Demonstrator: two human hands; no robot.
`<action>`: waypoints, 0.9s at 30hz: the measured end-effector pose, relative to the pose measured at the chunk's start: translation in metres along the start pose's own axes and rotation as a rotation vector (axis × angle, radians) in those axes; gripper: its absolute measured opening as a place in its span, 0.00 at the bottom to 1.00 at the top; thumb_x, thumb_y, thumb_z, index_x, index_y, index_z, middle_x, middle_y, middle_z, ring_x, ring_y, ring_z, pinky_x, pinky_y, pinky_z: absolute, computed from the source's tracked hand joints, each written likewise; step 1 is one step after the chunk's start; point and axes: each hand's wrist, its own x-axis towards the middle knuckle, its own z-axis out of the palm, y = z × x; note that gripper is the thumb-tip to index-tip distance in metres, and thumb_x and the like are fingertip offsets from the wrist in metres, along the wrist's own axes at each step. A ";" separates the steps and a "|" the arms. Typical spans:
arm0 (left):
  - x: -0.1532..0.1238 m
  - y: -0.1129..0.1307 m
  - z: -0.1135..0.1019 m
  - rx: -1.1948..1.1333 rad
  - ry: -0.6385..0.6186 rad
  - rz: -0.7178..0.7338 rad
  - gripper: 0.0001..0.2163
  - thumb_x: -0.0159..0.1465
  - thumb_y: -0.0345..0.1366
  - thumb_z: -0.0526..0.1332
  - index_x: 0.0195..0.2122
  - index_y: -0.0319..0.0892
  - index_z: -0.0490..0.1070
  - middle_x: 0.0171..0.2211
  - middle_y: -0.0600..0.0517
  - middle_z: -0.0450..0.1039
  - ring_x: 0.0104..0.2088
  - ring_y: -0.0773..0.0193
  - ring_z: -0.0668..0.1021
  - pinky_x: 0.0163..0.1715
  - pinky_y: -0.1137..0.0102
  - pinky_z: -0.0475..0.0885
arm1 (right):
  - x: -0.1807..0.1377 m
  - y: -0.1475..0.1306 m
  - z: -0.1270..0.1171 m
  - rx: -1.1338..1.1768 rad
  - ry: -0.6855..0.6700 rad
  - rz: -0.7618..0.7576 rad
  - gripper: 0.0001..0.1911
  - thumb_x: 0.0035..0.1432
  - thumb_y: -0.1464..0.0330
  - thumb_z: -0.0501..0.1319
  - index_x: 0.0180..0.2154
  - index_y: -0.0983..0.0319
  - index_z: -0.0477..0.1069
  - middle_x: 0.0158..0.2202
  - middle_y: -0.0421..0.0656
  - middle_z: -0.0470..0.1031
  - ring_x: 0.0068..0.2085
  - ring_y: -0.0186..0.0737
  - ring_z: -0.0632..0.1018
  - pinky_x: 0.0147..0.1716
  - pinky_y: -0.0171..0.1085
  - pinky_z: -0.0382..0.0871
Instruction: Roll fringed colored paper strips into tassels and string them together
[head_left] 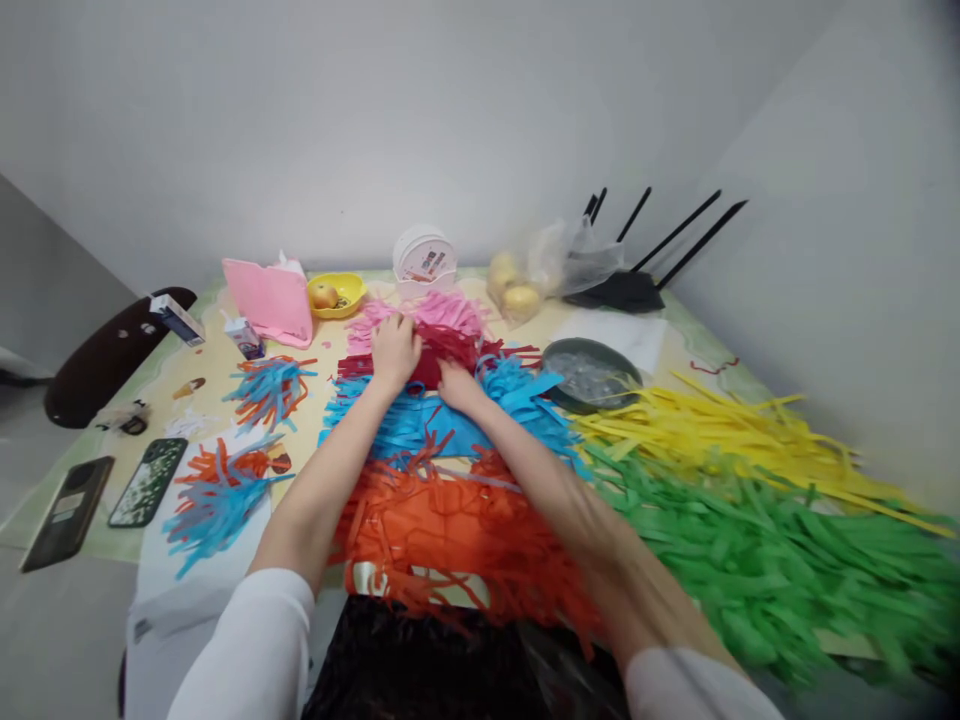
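A dark red sheet of fringed paper (431, 368) lies at the middle of the table, its strips spreading to both sides. My left hand (395, 352) is curled over its left part, fingers bent and closed on the paper. Close by on the right, my right hand (457, 386) pinches the sheet's near edge, though its fingertips are partly hidden. Pink fringed paper (450, 312) lies just beyond. Blue fringed paper (405, 425) is under my wrists, and orange fringed paper (450, 520) spreads below my forearms.
Yellow strips (720, 430) and green strips (772, 550) cover the right side. A dark green bowl (574, 400), bagged fruit (517, 285), a white round tub (424, 258) and a pink tablet case (270, 300) stand farther back. Two blue-orange tassels (270, 390) and phones (148, 482) lie left.
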 end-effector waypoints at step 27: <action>-0.196 -0.006 -0.160 -0.173 0.225 0.000 0.03 0.60 0.30 0.58 0.33 0.45 0.67 0.36 0.49 0.74 0.40 0.57 0.74 0.43 0.61 0.69 | -0.168 -0.091 -0.078 0.414 0.517 -0.390 0.26 0.61 0.64 0.61 0.60 0.58 0.65 0.63 0.50 0.67 0.66 0.50 0.64 0.64 0.53 0.59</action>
